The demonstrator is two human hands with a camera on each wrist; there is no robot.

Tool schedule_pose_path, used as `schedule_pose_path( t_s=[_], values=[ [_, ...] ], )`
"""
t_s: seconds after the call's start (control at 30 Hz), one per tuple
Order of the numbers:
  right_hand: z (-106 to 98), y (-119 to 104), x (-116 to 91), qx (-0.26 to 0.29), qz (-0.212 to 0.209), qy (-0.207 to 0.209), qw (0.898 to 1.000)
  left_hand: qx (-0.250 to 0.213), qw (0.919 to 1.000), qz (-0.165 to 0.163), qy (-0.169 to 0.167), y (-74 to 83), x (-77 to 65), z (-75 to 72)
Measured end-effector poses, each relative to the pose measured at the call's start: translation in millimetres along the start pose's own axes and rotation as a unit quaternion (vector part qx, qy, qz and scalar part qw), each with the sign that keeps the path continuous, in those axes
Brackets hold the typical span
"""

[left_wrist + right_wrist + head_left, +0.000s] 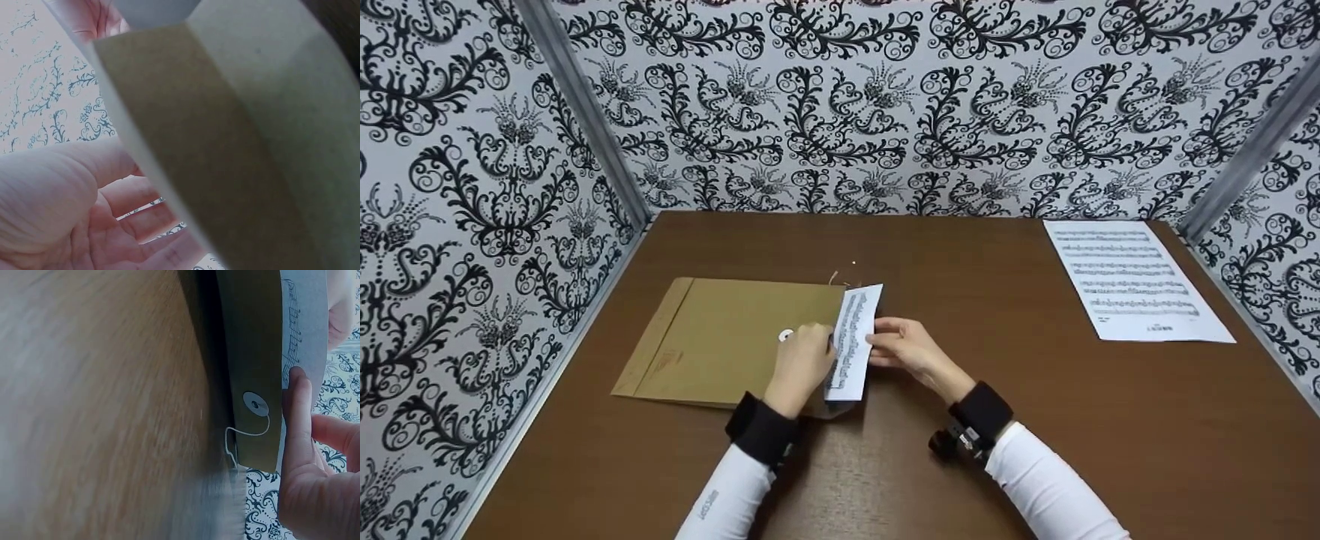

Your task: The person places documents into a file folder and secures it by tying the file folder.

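Note:
A brown string-tie envelope (735, 330) lies on the table with its open end to the right. My left hand (802, 367) grips the envelope at that end, thumb and fingers at its edge. Out of the opening sticks a sheet of printed music (855, 349), its other part hidden inside. My right hand (915, 352) pinches the sheet's right edge between thumb and fingers. Below the sheet, the right wrist view shows the envelope's flap (256, 337) with a white button (256, 404) and a loose string (247, 433).
Another sheet of music (1140, 281) lies flat at the back right of the brown table (1035, 450). Patterned walls (885, 112) stand behind and to the sides. A wrist camera (943, 444) hangs below my right wrist, close over the table.

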State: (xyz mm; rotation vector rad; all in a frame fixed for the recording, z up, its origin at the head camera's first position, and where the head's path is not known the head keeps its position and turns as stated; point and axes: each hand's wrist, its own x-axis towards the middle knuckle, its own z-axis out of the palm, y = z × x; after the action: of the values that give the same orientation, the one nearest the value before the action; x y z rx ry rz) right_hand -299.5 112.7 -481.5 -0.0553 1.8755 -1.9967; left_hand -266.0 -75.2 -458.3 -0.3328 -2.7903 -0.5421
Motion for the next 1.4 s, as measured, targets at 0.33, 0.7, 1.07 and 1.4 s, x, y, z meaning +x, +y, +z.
schedule_pose_path(
  t_s=[0.33,0.7,1.07,1.4],
  values=[
    [4,5,6,0.004,0.007,0.010,1.000,-0.005,0.9998,-0.009,-0.018,-0.4,1.4,-1.0],
    [9,7,9,0.013,0.000,0.001,1.000,-0.016,0.9994,-0.014,-0.028,0.7,1.5,-2.2],
    [6,12,11,-0.006,0.001,0.022,1.000,-0.012,0.9994,-0.015,-0.028,0.6,1.5,-2.9],
    [16,8,10,-0.010,-0.005,0.014,1.000,-0.015,0.9997,-0.006,-0.020,0.3,0.7,-2.0]
  ],
)
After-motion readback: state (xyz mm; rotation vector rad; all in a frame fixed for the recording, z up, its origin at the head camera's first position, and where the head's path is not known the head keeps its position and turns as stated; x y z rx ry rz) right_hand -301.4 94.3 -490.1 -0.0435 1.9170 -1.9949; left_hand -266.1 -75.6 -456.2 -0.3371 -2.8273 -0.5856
